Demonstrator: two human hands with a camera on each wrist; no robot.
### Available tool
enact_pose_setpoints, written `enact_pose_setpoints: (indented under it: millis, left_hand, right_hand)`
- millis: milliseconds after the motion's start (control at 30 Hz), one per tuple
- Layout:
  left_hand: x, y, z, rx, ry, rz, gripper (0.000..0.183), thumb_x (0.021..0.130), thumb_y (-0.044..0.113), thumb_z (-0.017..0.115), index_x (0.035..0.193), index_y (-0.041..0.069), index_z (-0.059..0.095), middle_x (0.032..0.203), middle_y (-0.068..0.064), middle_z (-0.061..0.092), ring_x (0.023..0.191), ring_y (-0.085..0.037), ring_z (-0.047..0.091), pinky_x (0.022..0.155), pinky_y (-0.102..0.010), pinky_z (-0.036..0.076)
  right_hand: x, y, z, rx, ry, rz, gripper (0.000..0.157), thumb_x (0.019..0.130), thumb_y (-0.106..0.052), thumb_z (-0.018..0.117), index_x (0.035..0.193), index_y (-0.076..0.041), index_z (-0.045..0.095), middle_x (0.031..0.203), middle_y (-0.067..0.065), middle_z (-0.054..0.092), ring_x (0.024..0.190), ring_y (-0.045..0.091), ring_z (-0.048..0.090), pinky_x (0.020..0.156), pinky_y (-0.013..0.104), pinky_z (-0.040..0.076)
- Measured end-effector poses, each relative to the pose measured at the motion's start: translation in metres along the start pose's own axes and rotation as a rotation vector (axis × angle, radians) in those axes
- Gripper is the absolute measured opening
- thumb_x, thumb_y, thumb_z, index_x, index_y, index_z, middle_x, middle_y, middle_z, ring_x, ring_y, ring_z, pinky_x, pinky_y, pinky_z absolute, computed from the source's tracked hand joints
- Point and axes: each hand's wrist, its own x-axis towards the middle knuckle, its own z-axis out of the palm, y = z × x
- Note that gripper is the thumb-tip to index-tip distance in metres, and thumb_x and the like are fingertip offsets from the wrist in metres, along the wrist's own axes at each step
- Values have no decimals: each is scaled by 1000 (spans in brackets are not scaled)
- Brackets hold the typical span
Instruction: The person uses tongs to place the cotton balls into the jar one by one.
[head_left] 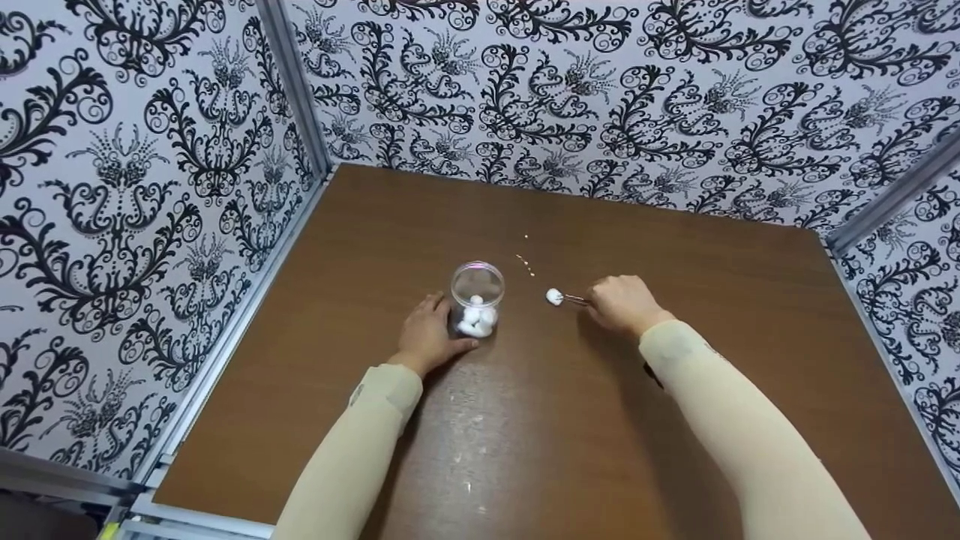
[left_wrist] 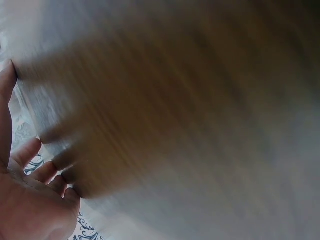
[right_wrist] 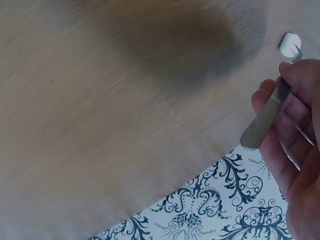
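Observation:
In the head view a clear jar [head_left: 478, 285] with several white cotton balls [head_left: 475, 322] in its lower part stands on the brown table. My left hand [head_left: 431, 337] rests against its left side, thumb stretched along the front of the base. The left wrist view shows that hand [left_wrist: 35, 200] with fingers spread, their tips at the tabletop. To the right of the jar, my right hand [head_left: 622, 304] holds metal tweezers [head_left: 576, 299] between thumb and fingers. A white cotton ball [head_left: 553, 297] is at their tips. In the right wrist view the broad end of the tweezers [right_wrist: 260, 125] sticks out from the fingers.
Small pale specks [head_left: 528, 265] lie in a short line on the table [head_left: 405, 225], beyond the cotton ball. Patterned wall panels [head_left: 562, 90] with metal posts [head_left: 292, 82] border the back and sides. Light glares on the tabletop near the front.

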Motion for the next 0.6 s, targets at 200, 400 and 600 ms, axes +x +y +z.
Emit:
enact_pose_setpoints:
  millis: [200,400,600]
  left_hand:
    - [0,1,0,4,-2,6,92,79,56,86,147,2,55,161,-22,46,154,-41,37,125,-53,34]
    - [0,2,-1,-21,-26,1,88,80,53,87,146,3,55,163,-22,42,156,-40,33,129,-51,28]
    - [0,1,-2,-12,-22,-4,86,81,53,87,144,3,57,162,-22,43,155,-40,35,128,-52,30]
  right_hand:
    - [-1,-1,1,-31,9,18,18,86,-13,76,70,-9,70,68,7,70,56,28,61,53,52,53]
    - [-5,0,-3,-60,69,3,21,85,-12,75,66,-8,66,64,8,68,52,29,58,47,51,50]
    - [-9,0,-8,-38,91,-16,15,86,-13,72,72,-11,70,65,6,67,49,28,54,44,51,47]
